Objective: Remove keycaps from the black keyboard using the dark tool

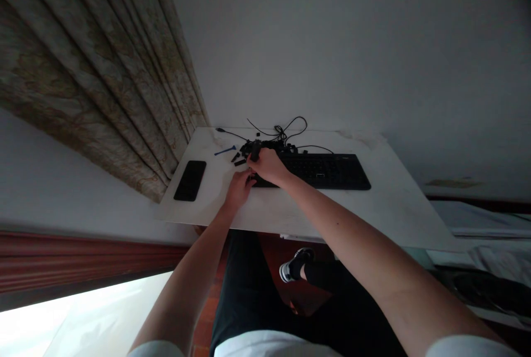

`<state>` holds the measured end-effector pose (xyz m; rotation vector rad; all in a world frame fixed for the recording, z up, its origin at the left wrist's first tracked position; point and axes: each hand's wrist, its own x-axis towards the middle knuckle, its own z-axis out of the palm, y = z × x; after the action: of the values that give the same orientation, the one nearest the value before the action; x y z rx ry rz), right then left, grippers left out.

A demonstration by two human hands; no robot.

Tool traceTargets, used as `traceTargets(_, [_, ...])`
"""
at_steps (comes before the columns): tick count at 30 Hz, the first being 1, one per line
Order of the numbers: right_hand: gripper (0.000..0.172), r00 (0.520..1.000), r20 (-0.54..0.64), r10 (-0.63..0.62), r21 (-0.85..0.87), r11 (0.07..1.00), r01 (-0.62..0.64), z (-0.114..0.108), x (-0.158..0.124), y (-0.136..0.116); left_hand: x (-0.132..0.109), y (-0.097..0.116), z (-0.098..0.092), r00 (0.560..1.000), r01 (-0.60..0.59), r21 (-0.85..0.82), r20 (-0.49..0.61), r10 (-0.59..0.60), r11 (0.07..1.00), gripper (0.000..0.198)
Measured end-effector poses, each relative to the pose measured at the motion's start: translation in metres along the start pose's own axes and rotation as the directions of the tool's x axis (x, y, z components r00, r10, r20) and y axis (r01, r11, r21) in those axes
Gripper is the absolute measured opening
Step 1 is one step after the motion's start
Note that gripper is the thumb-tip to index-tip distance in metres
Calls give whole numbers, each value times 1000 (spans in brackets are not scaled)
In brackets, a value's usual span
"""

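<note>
Mottled beige curtain (95, 75) hangs down the left side of a white board desk (373, 219). On the board: long black keyboard (323, 172), long axis running left-right across the view, its left end under the right hand. Flat black smartphone (189, 180) lies at the board's left end, well apart from the keyboard, long axis tilted. Thin black cables (286, 130) loop along the far edge, behind the keyboard.

Right hand (269, 166) is over the keyboard's left end, fingers closed on a dark plastic block (255, 151), which points away from the person, toward the cables; its exact shape is hidden. Left hand (238, 190) is just below it, fingers curled narrow, nearly touching the right hand; cannot tell if it holds anything. Left of the hands: slim blue pry tool (225, 151) and small black plastic bars (239, 162), lying angled on the board
</note>
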<state>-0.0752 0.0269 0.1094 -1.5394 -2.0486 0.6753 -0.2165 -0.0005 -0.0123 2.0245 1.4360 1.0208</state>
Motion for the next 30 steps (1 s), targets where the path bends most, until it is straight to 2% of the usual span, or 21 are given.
traceTargets(2, [19,999,35,-16,-63,998,19,-6,5,-5,-1,1,0,1000,-5,0,6,5,1000,31])
traceTargets(4, [18,998,58,-1,-52,999,4,-8,4,-2,-1,2,-1,1000,-27,-2,3,27,1000,32])
traceTargets(8, [16,994,31,108,125,986,-111,-3,-6,17,-1,1,1,998,-57,-30,-15,57,998,30])
traceTargets(12, [17,979,-7,206,261,945,-197,7,-12,31,-1,-2,4,996,22,-155,-77,-34,988,27])
traceTargets(16, [17,965,0,261,270,930,-251,12,-14,33,-1,-4,6,990,92,-282,-74,-117,955,20])
traceTargets(19, [17,959,11,282,232,933,-277,14,-15,33,-1,-4,6,988,121,-253,-65,-142,960,18])
traceTargets(22, [17,960,14,280,182,943,-278,16,-16,31,-1,-4,6,989,122,-217,-58,-138,969,25])
traceTargets(26, [18,963,16,269,113,957,-269,22,-15,27,0,-1,4,994,72,-114,-69,-80,991,28])
traceTargets(30, [18,979,-15,202,51,978,-201,29,-15,23,1,0,1,1000,3,-16,-23,-3,1000,20])
